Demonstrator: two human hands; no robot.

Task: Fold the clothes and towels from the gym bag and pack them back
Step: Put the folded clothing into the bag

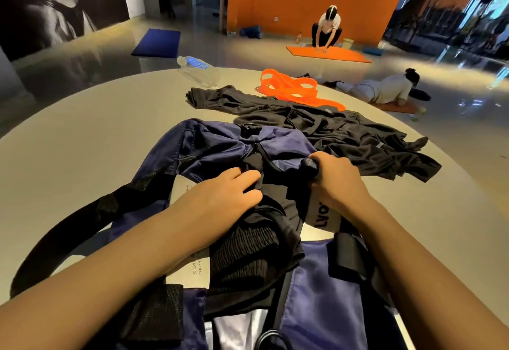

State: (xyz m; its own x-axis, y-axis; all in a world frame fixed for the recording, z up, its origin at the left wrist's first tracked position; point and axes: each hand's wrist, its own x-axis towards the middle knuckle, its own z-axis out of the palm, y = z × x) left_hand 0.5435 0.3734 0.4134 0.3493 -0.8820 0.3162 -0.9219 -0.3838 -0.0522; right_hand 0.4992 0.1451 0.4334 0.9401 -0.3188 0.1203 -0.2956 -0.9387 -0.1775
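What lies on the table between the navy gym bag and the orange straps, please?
In the head view, black clothes lie unfolded between the gym bag and orange straps.

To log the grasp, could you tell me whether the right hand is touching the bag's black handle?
Touching: head view shows right hand fingers curled around the black handle.

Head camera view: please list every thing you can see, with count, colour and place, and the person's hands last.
gym bag: one, navy blue, open on the table, nearest the camera
black garment: one, lying in the bag's opening
black clothes: a spread pile, count unclear, on the table beyond the bag
orange band: one, far side of the table
water bottle: one, clear with a blue label, lying at the far table edge
table: one, grey, round
mats: blue and orange, on the floor
left hand: on the black garment
right hand: grips a black strap
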